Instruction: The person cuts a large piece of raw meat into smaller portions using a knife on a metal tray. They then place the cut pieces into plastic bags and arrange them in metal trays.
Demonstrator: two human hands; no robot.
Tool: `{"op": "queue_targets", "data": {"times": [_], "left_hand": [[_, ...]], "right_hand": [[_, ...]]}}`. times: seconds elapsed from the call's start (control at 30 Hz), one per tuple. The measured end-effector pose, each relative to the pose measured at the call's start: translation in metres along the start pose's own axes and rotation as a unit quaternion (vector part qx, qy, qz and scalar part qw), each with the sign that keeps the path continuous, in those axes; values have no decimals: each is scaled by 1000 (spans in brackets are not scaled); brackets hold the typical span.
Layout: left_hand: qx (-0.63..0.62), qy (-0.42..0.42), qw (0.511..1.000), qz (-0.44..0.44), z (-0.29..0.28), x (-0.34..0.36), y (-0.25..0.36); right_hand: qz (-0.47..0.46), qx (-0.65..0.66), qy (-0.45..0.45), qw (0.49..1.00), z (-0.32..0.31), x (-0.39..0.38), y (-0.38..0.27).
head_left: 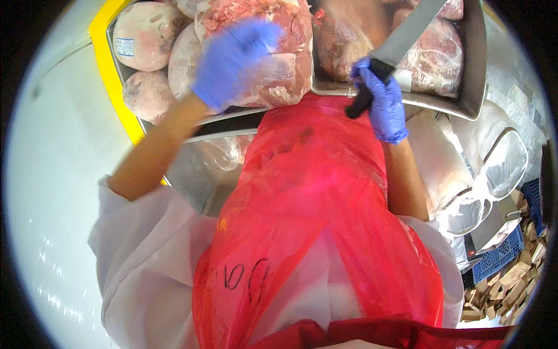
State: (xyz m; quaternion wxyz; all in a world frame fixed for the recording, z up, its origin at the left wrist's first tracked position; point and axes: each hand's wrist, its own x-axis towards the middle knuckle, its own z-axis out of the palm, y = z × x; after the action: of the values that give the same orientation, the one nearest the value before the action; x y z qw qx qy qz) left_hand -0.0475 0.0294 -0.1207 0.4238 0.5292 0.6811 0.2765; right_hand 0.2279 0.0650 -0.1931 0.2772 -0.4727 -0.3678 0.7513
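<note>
A large knife (410,34) with a black handle is gripped in my gloved right hand (381,102); its broad blade points up and to the right, over the right tray. My left hand (235,64), in a blue glove, is smeared by motion over a big cut of raw meat (295,68). Whether its fingers touch the meat cannot be made out. Beside that cut, in the left tray (224,119), lie wrapped pieces of meat (148,36), one with a white label. More plastic-wrapped meat (436,58) fills the right metal tray (476,75).
A yellow edge (107,75) runs along the left tray. Below it shows a lower metal surface with clear plastic wrap (224,151). To the right are large clear plastic bags (444,151), a blue crate (500,256) and many brown cardboard pieces (514,282). A red apron (314,174) covers my front.
</note>
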Motion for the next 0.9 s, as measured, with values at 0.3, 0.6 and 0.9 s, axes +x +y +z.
{"op": "queue_targets", "data": {"times": [0.3, 0.6, 0.9], "left_hand": [[-21, 124, 992, -13, 61, -63, 25], [-49, 348, 911, -215, 14, -130, -18], [-79, 330, 911, -235, -5, -159, -74]], "right_hand": [[-25, -55, -132, 989, 124, 20, -14], [-314, -393, -87, 860, 144, 71, -36], [-178, -579, 154, 781, 173, 113, -13]]}}
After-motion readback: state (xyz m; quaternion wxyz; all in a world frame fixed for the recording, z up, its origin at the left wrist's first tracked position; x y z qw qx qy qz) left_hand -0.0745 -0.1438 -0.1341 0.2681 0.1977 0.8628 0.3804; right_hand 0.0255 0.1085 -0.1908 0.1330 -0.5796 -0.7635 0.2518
